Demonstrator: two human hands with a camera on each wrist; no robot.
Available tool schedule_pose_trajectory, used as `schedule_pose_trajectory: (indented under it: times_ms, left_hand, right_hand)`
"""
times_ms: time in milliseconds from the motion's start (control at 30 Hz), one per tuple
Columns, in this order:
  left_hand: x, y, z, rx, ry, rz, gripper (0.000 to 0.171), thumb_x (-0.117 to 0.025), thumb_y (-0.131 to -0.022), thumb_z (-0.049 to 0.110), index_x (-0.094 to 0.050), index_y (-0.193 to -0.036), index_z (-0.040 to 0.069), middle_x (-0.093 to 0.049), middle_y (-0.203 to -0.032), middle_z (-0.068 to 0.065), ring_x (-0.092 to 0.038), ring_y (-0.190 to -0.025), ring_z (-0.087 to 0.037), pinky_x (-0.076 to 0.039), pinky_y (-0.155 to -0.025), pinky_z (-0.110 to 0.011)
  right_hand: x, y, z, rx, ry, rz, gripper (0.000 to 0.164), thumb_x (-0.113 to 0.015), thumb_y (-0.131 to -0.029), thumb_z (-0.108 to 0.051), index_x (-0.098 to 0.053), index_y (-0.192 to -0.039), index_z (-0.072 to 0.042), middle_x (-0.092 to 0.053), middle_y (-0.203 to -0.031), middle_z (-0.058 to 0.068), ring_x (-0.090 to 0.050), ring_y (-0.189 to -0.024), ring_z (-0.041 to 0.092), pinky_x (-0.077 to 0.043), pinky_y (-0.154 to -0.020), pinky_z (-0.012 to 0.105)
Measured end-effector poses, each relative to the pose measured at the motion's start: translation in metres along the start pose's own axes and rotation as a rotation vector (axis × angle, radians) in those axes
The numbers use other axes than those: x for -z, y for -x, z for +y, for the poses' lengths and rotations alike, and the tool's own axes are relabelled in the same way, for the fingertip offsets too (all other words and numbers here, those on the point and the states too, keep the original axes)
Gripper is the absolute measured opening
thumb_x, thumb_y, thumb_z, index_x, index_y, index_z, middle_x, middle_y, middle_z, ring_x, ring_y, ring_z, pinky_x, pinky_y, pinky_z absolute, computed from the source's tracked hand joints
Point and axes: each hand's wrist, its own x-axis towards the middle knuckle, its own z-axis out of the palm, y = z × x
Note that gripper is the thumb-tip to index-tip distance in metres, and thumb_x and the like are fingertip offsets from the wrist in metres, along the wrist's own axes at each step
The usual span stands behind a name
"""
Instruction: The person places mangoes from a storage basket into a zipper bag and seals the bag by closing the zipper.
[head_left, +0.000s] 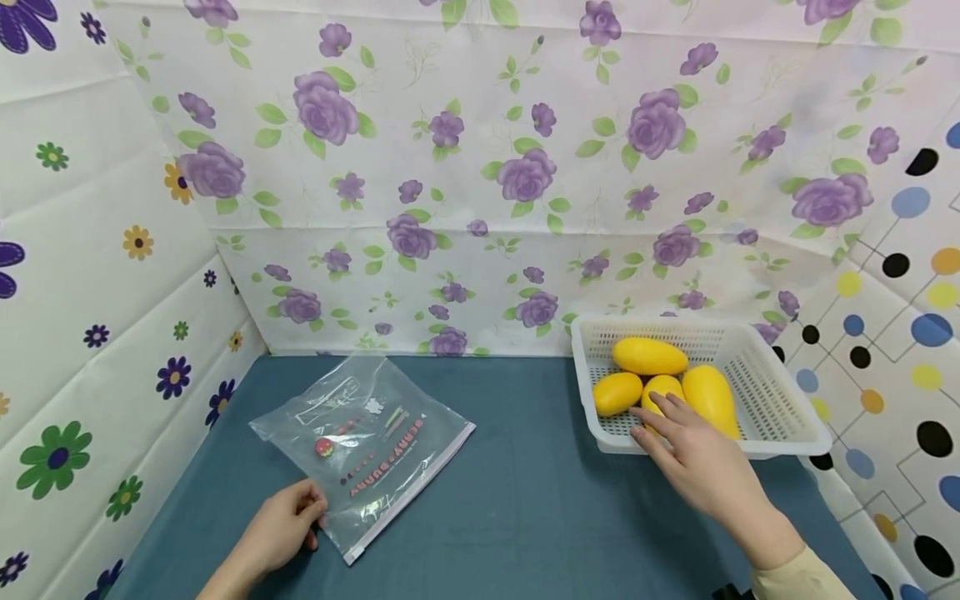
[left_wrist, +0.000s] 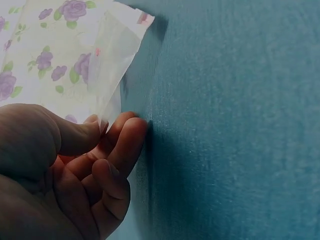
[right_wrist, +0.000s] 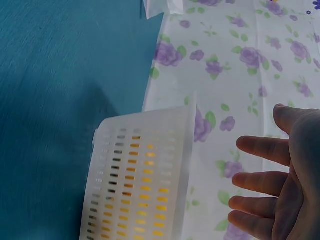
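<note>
The left hand [head_left: 281, 525] pinches, between thumb and fingers, the near left edge of a clear plastic bag [head_left: 390, 446]. From this pinch, the bag spreads forward and to the right over the blue table [head_left: 525, 475], and its pale closing strip [head_left: 412, 492] runs along the side opposite to the grip. The right hand [head_left: 697, 458] is opened, with fingers spread, and it grips nothing. Under and just beyond its fingertips, four yellow fruits [head_left: 649, 357] (they resemble mangoes) lie in the white basket [head_left: 795, 444]; whether a finger touches one, I cannot tell with certainty.

I judge that the work is at an early stage: the bag is held, but it looks flat and no fruit shows inside, while all four visible fruits are in the basket, not grasped.

About writing: ahead of the left pinch, the bag carries red letters [head_left: 367, 481], a round red mark [head_left: 323, 447] and a white-lined box [head_left: 327, 400]. The words are too unclear to read, and I recognise no brand.
</note>
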Motion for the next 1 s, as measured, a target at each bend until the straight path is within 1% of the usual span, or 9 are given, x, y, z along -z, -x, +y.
schedule_pose_trajectory:
  times_ms: [233, 400, 533, 733, 867, 1000]
  left_hand:
    - [-0.001, -0.009, 0.003, -0.033, -0.018, -0.015, 0.016, -0.06, -0.107, 0.003, -0.061, -0.092, 0.009, -0.062, -0.079, -0.004, -0.062, -0.061, -0.023, -0.049, -0.06, -0.039]
    - [-0.001, -0.014, 0.006, -0.053, -0.026, -0.019, 0.016, -0.06, -0.107, 0.003, -0.062, -0.092, 0.009, -0.062, -0.078, -0.005, -0.062, -0.06, -0.023, -0.05, -0.059, -0.039]
    - [-0.001, -0.017, 0.008, -0.06, -0.032, -0.028, 0.016, -0.06, -0.107, 0.003, -0.062, -0.092, 0.009, -0.062, -0.077, -0.005, -0.061, -0.06, -0.024, -0.049, -0.06, -0.039]
    - [-0.001, -0.021, 0.011, -0.072, -0.056, -0.028, 0.017, -0.06, -0.107, 0.003, -0.061, -0.091, 0.01, -0.062, -0.077, -0.005, -0.061, -0.059, -0.023, -0.048, -0.059, -0.039]
    - [-0.001, -0.024, 0.012, -0.086, -0.067, -0.027, 0.018, -0.06, -0.107, 0.003, -0.061, -0.09, 0.01, -0.062, -0.076, -0.005, -0.06, -0.058, -0.024, -0.048, -0.059, -0.039]
    - [-0.001, -0.028, 0.014, -0.109, -0.075, -0.028, 0.019, -0.06, -0.107, 0.002, -0.061, -0.089, 0.01, -0.062, -0.075, -0.004, -0.06, -0.057, -0.023, -0.048, -0.058, -0.039]
  right_hand:
    - [-0.005, -0.002, -0.007, 0.026, -0.049, 0.013, 0.056, -0.054, -0.11, -0.055, -0.068, -0.145, -0.014, -0.05, -0.16, 0.02, -0.044, -0.149, 0.044, -0.043, -0.109, 0.067]
    - [-0.008, -0.005, -0.012, 0.036, -0.051, 0.028, 0.053, -0.057, -0.109, -0.053, -0.069, -0.144, -0.015, -0.05, -0.161, 0.018, -0.045, -0.149, 0.043, -0.048, -0.104, 0.064]
    - [-0.01, -0.006, -0.017, 0.045, -0.06, 0.02, 0.053, -0.056, -0.109, -0.053, -0.069, -0.144, -0.016, -0.049, -0.162, 0.016, -0.044, -0.15, 0.041, -0.049, -0.104, 0.063]
    - [-0.015, -0.008, -0.025, 0.084, -0.084, 0.034, 0.046, -0.062, -0.109, -0.046, -0.071, -0.142, -0.016, -0.049, -0.162, 0.017, -0.044, -0.151, 0.04, -0.047, -0.108, 0.063]
    - [-0.018, -0.01, -0.031, 0.124, -0.084, 0.051, 0.045, -0.062, -0.108, -0.048, -0.072, -0.141, -0.018, -0.048, -0.162, 0.016, -0.044, -0.151, 0.039, -0.047, -0.108, 0.061]
    - [-0.021, -0.011, -0.036, 0.154, -0.071, 0.069, 0.046, -0.061, -0.108, -0.05, -0.073, -0.139, -0.018, -0.05, -0.162, 0.015, -0.048, -0.148, 0.038, -0.049, -0.107, 0.06]
